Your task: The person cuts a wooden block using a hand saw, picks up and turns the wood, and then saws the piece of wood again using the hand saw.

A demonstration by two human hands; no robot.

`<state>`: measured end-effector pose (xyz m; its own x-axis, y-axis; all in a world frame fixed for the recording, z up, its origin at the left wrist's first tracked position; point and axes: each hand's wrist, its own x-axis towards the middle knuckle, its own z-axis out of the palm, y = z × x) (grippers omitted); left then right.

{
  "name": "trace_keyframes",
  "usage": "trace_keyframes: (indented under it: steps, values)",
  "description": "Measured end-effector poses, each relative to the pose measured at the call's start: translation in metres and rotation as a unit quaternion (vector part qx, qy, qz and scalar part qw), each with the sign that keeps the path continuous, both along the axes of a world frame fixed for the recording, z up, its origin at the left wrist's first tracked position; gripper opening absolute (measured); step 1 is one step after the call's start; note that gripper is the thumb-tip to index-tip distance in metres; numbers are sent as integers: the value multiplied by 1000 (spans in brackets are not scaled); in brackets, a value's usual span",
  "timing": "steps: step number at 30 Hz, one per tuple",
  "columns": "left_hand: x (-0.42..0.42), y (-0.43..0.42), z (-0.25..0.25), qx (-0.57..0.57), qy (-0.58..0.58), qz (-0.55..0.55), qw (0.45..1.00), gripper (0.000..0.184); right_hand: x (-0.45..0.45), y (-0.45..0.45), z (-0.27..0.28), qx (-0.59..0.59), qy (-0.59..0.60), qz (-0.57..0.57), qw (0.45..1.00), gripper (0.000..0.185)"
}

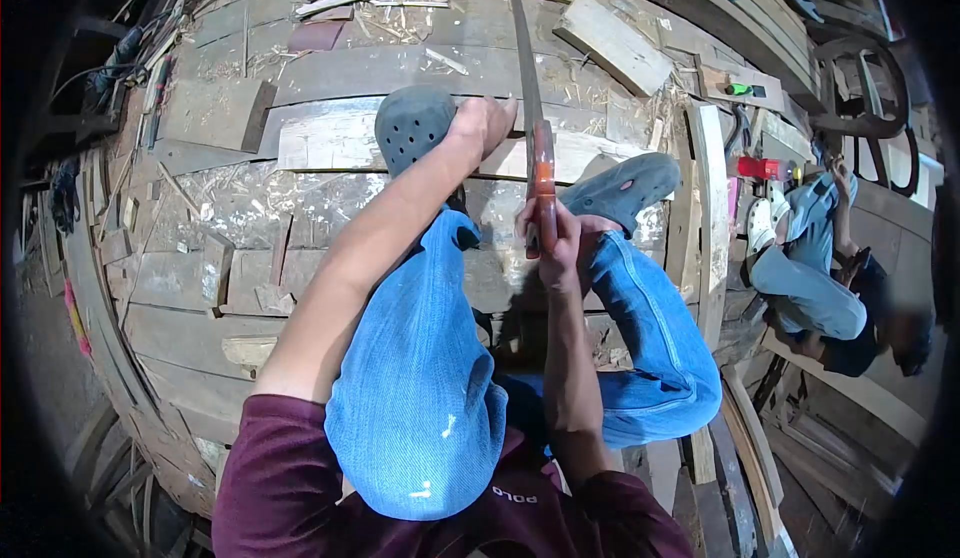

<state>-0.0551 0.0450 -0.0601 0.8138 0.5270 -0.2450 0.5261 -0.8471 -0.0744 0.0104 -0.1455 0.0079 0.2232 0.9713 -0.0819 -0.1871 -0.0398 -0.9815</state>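
Observation:
My right hand is wrapped round the orange-brown handle of a handsaw, whose long blade points away from me. Under the blade lies a pale wooden board, set crosswise. My left hand grips the board just left of the blade, its fingers partly hidden. A dark clog on my left foot rests on the board beside that hand. The other clog is at the board's right part. Whether the teeth are inside a cut I cannot tell.
Wood offcuts and shavings lie over the plank floor. A long pale strip runs along the right. Further right, another person sits near a red bottle and a dark chair frame.

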Motion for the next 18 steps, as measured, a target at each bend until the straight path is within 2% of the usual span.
trace_keyframes:
  steps: [1, 2, 4, 5, 8, 10, 12, 16, 17, 18]
  values:
    - [1, 2, 2, -15, 15, -6, 1000, 33, -5, -2, -3, 22, 1, -45, 999, 49]
    - [2, 3, 4, -23, 15, -1, 1000, 28, -14, -1, -5, -11, -64, -116, 991, 29]
    - [1, 3, 9, -41, 15, 8, 999, 19, -13, 1, -5, -25, -139, -105, 984, 17]
    - [-3, 1, 6, 31, 9, -55, 998, 20, -14, 1, -6, -27, -140, -108, 984, 16]
    - [1, 0, 0, -28, -15, 51, 998, 16, -16, -9, -18, -34, -153, -121, 980, 17]
    - [2, -1, -3, -9, -24, 54, 998, 14, -23, -31, -28, -35, -177, -135, 974, 20]
    - [5, 2, -7, -1, -17, 59, 998, 15, -37, -54, -21, 2, -144, -139, 980, 15]
    - [-3, 2, -22, 114, -44, -46, 992, 15, -37, -64, -14, -20, -115, -140, 983, 11]
    - [1, 3, -14, 51, -24, 3, 998, 17, -33, -60, -11, -15, -116, -135, 984, 10]
    - [2, 2, -13, 50, -25, 1, 998, 17, -34, -59, -9, -11, -118, -141, 983, 9]
